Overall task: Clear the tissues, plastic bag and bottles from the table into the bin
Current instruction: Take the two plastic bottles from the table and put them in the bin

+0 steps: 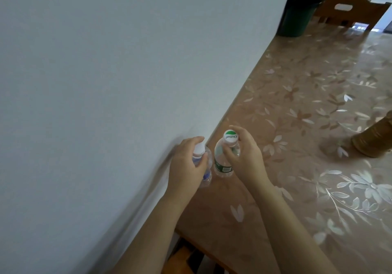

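Bottles are being gripped, one in each hand, at the table's wall-side edge.
Left hand [186,163] is wrapping around the blue-labelled bottle [204,167] against the wall; right hand [246,157] is pinching the green-labelled bottle [222,161] by its neck, over the floral table [307,146]. Farther right, the dark bin [301,10] is standing at the table's far end.

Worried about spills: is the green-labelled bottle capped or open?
Capped. The green-labelled bottle shows its white and green cap on the neck, with the right hand gripping just below.
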`<state>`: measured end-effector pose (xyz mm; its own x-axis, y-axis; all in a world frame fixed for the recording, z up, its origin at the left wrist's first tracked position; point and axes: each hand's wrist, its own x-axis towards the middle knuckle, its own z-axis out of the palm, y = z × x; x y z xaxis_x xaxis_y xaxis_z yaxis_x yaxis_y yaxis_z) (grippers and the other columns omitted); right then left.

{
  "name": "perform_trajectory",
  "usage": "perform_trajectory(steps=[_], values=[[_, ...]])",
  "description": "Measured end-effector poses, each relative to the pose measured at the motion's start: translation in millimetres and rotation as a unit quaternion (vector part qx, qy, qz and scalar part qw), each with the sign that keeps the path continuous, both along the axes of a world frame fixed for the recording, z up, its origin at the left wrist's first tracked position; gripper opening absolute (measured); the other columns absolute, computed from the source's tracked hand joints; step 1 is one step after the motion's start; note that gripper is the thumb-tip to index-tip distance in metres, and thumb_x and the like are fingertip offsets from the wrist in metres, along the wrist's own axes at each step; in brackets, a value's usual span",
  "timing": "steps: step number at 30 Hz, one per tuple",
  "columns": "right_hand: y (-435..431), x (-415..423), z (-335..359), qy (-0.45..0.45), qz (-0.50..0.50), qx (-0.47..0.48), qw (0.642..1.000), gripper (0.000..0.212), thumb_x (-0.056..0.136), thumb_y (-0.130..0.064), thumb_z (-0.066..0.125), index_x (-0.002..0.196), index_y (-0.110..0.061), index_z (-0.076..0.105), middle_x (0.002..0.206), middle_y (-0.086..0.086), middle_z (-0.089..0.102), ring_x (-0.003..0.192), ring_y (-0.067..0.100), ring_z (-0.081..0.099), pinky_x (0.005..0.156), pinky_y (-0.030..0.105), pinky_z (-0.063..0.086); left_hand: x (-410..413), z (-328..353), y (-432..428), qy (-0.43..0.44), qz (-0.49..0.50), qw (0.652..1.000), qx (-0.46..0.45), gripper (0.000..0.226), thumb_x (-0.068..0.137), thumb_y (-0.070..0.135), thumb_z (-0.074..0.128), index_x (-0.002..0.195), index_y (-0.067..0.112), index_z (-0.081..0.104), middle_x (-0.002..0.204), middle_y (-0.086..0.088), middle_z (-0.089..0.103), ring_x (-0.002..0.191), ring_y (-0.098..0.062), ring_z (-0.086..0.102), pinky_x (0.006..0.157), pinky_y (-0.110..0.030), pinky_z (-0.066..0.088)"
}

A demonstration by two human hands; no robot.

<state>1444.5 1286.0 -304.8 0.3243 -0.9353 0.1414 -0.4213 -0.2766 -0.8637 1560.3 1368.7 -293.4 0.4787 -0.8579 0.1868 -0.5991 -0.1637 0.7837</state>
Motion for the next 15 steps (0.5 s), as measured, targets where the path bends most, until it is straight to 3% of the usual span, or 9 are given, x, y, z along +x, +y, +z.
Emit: perform_trajectory(steps=[2, 8, 12, 15], values=[[3.4, 2.1, -2.0, -0.019, 0.003, 0.022, 1.000, 0.033, 0.081, -0.017, 0.062, 0.113, -0.020, 0.053, 0.109, 0.001, 0.059, 0.101, 0.017, 0.053, 0.081, 0.031, 0.048, -0.3, -2.6, 0.3, 0.029, 0.007, 1.000, 0.002, 0.035, 0.083, 0.011, 0.065, 0.116, 0.015, 0.056, 0.109, 0.006, 0.057, 0.099, -0.007, 0.050, 0.075, 0.006, 0.031], [16.7, 3.0, -2.8, -0.032, 0.001, 0.024, 0.999, 0.025, 0.080, -0.016, 0.065, 0.103, -0.022, 0.055, 0.103, -0.001, 0.059, 0.095, 0.013, 0.053, 0.073, 0.016, 0.041, -0.5, -4.1, 6.0, 0.085, 0.009, 0.996, -0.012, 0.034, 0.080, 0.011, 0.069, 0.106, 0.025, 0.053, 0.099, 0.018, 0.055, 0.094, 0.000, 0.053, 0.078, -0.001, 0.039], [26.3, -4.8, 0.7, -0.045, -0.010, 0.025, 0.999, 0.024, 0.080, -0.015, 0.065, 0.100, -0.024, 0.055, 0.101, -0.002, 0.060, 0.092, 0.009, 0.054, 0.072, 0.016, 0.043, -3.0, -0.5, 15.2, 0.111, -0.006, 0.994, -0.012, 0.032, 0.081, 0.012, 0.068, 0.100, 0.031, 0.052, 0.096, 0.024, 0.055, 0.094, 0.011, 0.052, 0.079, -0.015, 0.048], [34.9, -12.4, 2.4, -0.047, -0.016, 0.035, 0.998, 0.026, 0.079, -0.017, 0.066, 0.104, -0.020, 0.057, 0.101, -0.002, 0.061, 0.092, 0.006, 0.055, 0.073, 0.017, 0.046, -6.0, 0.6, 23.5, 0.122, -0.004, 0.992, -0.019, 0.029, 0.080, 0.012, 0.068, 0.101, 0.027, 0.055, 0.096, 0.019, 0.059, 0.094, 0.005, 0.054, 0.078, -0.018, 0.051]])
